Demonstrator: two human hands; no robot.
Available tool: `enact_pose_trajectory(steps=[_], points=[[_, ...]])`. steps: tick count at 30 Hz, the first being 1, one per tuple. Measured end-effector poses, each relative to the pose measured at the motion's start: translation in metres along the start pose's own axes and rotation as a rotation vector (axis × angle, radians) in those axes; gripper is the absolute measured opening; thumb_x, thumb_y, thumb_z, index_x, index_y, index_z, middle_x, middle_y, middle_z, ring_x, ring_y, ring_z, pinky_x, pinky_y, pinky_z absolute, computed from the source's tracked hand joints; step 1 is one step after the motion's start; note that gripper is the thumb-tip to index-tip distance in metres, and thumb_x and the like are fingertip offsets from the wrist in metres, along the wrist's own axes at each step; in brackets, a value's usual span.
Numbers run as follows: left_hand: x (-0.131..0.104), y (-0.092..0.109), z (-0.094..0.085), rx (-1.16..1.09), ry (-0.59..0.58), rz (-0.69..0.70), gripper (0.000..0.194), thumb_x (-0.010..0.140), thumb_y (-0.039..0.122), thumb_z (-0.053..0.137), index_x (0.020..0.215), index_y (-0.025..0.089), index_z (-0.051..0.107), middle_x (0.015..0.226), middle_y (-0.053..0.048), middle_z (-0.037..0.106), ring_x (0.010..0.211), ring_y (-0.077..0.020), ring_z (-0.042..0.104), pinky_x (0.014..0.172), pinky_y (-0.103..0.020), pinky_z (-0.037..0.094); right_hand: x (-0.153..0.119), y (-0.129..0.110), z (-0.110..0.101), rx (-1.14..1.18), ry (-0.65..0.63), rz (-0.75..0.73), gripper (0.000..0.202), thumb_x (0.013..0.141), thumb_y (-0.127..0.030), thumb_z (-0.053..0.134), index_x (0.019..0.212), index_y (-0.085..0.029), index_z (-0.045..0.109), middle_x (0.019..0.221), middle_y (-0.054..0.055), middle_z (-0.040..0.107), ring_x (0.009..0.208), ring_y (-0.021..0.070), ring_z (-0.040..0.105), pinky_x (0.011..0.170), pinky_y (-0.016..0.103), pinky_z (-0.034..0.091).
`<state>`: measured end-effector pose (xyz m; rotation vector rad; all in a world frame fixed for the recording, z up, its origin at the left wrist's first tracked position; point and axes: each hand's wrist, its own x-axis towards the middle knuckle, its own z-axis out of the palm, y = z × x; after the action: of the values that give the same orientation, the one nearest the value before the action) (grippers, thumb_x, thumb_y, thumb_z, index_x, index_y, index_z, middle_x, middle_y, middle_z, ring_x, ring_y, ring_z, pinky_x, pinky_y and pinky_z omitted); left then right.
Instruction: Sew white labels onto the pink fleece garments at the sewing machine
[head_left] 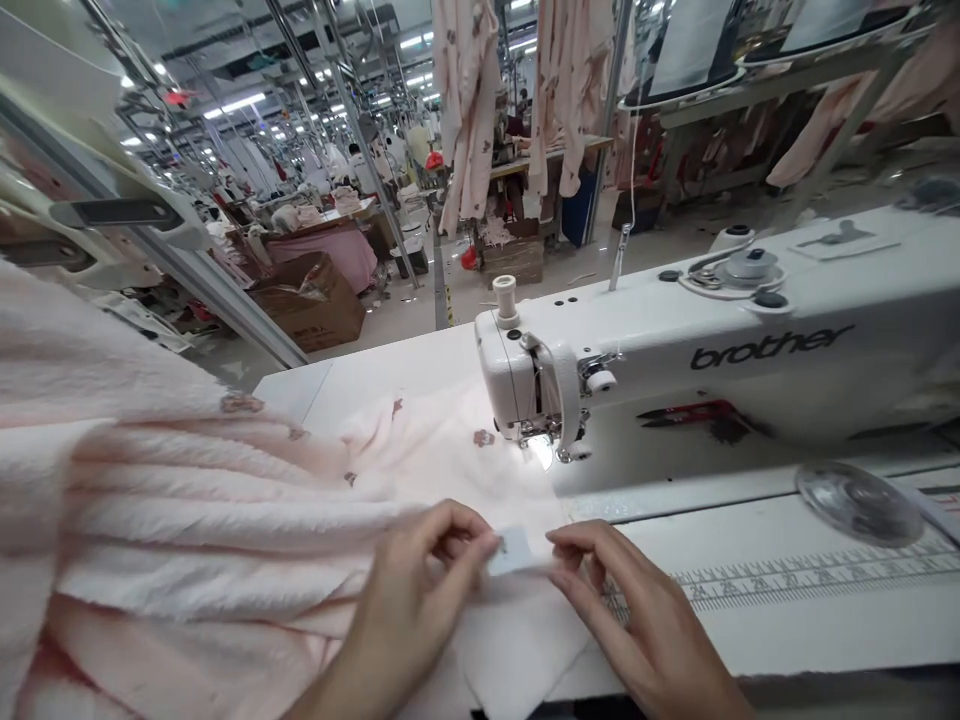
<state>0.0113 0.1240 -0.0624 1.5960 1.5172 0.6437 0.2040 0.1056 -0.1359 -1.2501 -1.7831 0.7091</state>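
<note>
Soft pink fleece fabric (225, 510) with small brown printed figures lies in folds from the left up to the sewing machine head (525, 385). My left hand (420, 590) is closed, thumb and forefinger pinching a small white label (513, 550) over the fabric's near edge. At the label's right, my right hand (637, 610) has its thumb and fingertips closed round the edge of the pink fabric. A pale flap of cloth hangs below the two hands. The lit needle area is just beyond them, with fabric lying up to the presser foot.
Red-handled thread snips (690, 412) lie under the machine arm (750, 340). A printed ruler (787, 582) runs along the table's right, beside a clear round plastic disc (859, 503). Behind stand a cardboard box (311, 305), a metal post and hanging pink garments (469, 110).
</note>
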Motion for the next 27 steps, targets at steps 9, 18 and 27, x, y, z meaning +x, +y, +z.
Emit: enact_pose_trajectory(steps=[9,18,27], points=[[0.078,-0.017,0.011,0.505,-0.101,0.444,0.011,0.084,0.015,0.047,0.085,0.018,0.057,0.085,-0.007,0.061,0.074,-0.0194,0.056,0.065,-0.027,0.04,-0.028,0.043,0.024,-0.635,0.083,-0.49,0.028,0.091,-0.013,0.045,0.115,-0.009,0.056,0.119,0.012,0.059,0.117,0.0262,0.049,0.1,0.042,0.034],[0.11,-0.043,0.018,0.482,-0.212,0.527,0.009,0.086,0.019,0.046,0.081,0.017,0.053,0.086,-0.006,0.056,0.075,-0.0177,0.052,0.065,-0.027,0.04,-0.014,0.044,0.018,-0.538,0.144,-0.467,0.02,0.091,-0.015,0.044,0.099,-0.012,0.062,0.104,0.01,0.065,0.103,0.024,0.057,0.092,0.038,0.04],[0.108,-0.046,0.019,0.458,-0.249,0.522,0.013,0.09,0.016,0.041,0.088,0.018,0.053,0.095,-0.007,0.057,0.091,-0.0204,0.053,0.081,-0.032,0.044,0.005,0.045,0.041,-0.602,0.181,-0.405,0.03,0.095,-0.016,0.035,0.111,-0.008,0.059,0.118,0.012,0.06,0.113,0.0269,0.052,0.095,0.042,0.036]])
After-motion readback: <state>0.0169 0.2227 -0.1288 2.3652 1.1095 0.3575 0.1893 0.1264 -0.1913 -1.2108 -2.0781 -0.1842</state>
